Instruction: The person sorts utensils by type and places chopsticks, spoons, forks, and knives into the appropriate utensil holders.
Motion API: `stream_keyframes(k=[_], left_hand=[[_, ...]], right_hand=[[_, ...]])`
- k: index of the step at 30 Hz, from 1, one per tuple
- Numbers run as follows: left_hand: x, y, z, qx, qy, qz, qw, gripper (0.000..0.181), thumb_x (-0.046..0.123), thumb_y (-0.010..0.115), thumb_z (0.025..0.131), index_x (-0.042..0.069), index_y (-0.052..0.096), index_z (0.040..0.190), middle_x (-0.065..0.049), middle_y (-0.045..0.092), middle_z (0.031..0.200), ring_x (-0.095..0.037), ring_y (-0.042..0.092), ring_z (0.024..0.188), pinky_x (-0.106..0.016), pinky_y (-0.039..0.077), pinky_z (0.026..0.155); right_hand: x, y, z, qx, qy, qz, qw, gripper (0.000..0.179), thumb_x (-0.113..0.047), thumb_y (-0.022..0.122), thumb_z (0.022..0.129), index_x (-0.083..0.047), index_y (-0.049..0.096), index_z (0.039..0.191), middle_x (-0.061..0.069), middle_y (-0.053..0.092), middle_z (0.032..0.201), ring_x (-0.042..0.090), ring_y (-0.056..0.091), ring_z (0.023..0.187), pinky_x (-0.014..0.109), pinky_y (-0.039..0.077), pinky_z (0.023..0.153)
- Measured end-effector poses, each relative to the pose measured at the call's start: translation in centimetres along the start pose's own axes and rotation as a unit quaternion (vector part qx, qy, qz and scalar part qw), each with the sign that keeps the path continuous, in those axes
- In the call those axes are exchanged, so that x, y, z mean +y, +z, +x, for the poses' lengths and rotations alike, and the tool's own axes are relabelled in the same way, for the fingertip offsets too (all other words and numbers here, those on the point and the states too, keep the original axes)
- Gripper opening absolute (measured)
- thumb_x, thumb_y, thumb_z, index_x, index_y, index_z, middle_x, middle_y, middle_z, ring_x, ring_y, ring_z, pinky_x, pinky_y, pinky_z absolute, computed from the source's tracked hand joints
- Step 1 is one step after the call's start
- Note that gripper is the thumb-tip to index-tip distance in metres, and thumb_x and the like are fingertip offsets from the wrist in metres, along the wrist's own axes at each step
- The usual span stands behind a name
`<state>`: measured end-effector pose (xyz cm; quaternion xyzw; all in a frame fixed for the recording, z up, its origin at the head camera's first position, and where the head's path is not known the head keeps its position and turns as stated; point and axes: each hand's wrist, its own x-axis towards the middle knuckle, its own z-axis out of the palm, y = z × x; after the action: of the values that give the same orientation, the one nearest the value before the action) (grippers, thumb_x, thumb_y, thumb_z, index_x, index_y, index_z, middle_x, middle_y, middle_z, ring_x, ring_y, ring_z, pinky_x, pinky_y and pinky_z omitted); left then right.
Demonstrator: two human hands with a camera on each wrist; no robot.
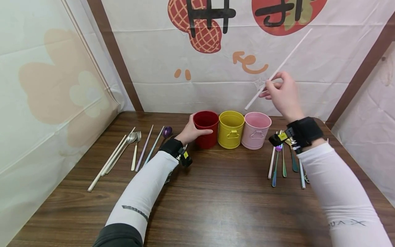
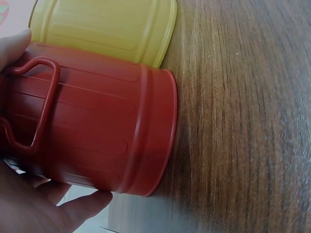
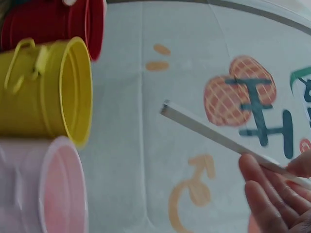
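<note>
My left hand [image 1: 190, 133] grips the red bucket [image 1: 208, 141] by its side, thumb across the front. In the left wrist view, the bucket's wire handle [image 2: 47, 104] is visible and its base is at the tabletop. Beside it stand a yellow bucket [image 1: 228, 139] and a pink bucket [image 1: 253, 140], their mouths upward. My right hand [image 1: 285, 94] pinches a pale chopstick [image 1: 292, 51] between thumb and fingers, above and behind the pink bucket. The chopstick slants, its lower end towards the buckets; in the right wrist view that end [image 3: 167, 108] points their way.
On the left of the table [image 1: 216, 206] lie silvery chopsticks [image 1: 108, 164], a spoon [image 1: 131, 138], a fork [image 1: 135, 147], a purple chopstick [image 1: 145, 147] and a purple spoon [image 1: 167, 132]. Iridescent cutlery [image 1: 284, 164] lies at right, partly under my right forearm. A printed cloth [image 1: 154, 61] hangs behind.
</note>
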<state>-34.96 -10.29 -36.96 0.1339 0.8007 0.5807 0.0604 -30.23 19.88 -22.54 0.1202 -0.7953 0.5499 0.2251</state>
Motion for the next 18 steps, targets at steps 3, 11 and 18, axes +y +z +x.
stream_keyframes(k=[3, 11, 18], left_hand=[[0.0, 0.0, 0.0, -0.001, -0.003, 0.002, 1.0, 0.089, 0.023, 0.079, 0.081, 0.014, 0.018, 0.145, -0.008, 0.038, 0.141, -0.023, 0.038, 0.127, -0.045, 0.036, 0.104], [0.2, -0.1, -0.2, -0.005, 0.01, 0.007, 0.9999, 0.088, 0.022, 0.078, 0.082, 0.012, 0.018, 0.145, -0.009, 0.037, 0.141, -0.024, 0.038, 0.126, -0.046, 0.036, 0.104], [0.2, 0.0, -0.1, -0.005, 0.008, 0.002, 1.0, 0.088, 0.022, 0.078, 0.083, 0.011, 0.017, 0.146, -0.01, 0.036, 0.142, -0.025, 0.037, 0.127, -0.047, 0.035, 0.105]], right_hand=[[0.3, 2.2, -0.1, 0.008, -0.025, -0.001, 0.9997, 0.014, -0.014, 0.051, 0.099, -0.005, 0.046, 0.107, 0.015, 0.072, 0.085, 0.006, 0.068, 0.064, 0.021, 0.054, 0.064], [1.8, 7.6, -1.0, 0.004, -0.068, 0.053, 0.9963, 0.02, -0.009, 0.05, 0.1, 0.007, 0.047, 0.112, 0.027, 0.069, 0.092, 0.009, 0.069, 0.066, 0.028, 0.055, 0.067], [3.3, 11.6, -1.5, -0.055, -0.062, 0.003, 0.9966, 0.017, -0.013, 0.051, 0.102, 0.002, 0.05, 0.109, 0.02, 0.071, 0.088, 0.027, 0.07, 0.075, 0.028, 0.053, 0.067]])
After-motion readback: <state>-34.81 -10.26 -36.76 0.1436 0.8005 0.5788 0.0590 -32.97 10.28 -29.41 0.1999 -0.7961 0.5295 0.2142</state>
